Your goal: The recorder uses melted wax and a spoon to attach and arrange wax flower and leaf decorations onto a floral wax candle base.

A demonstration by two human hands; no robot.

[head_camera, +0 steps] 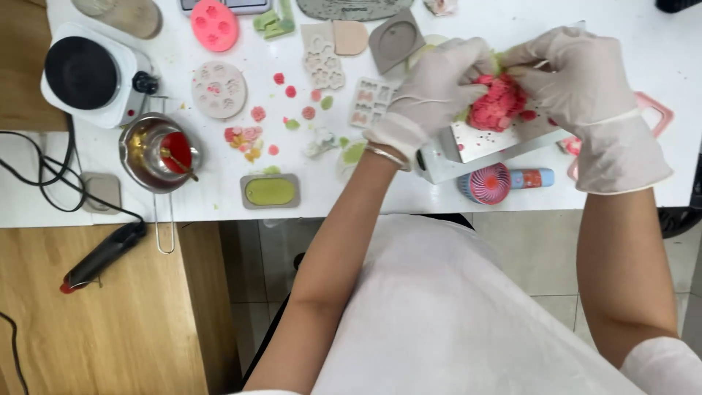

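Both my hands wear white gloves and meet over a pink-red flower-shaped wax cluster (497,104) with green bits at its edge. My left hand (436,91) grips the cluster from the left. My right hand (585,91) pinches its top right side. The cluster sits just above a shiny metal plate (497,143) lying on the white table (219,197). Small wax flowers and leaves (252,135) are scattered to the left.
A small electric hotplate (91,73) stands at far left, with a steel pot of red wax (157,153) before it. Silicone moulds (218,89) and a pink mould (214,25) lie around. A pink hand fan (497,181) rests near the table edge. A glue gun (99,257) lies on the wooden surface.
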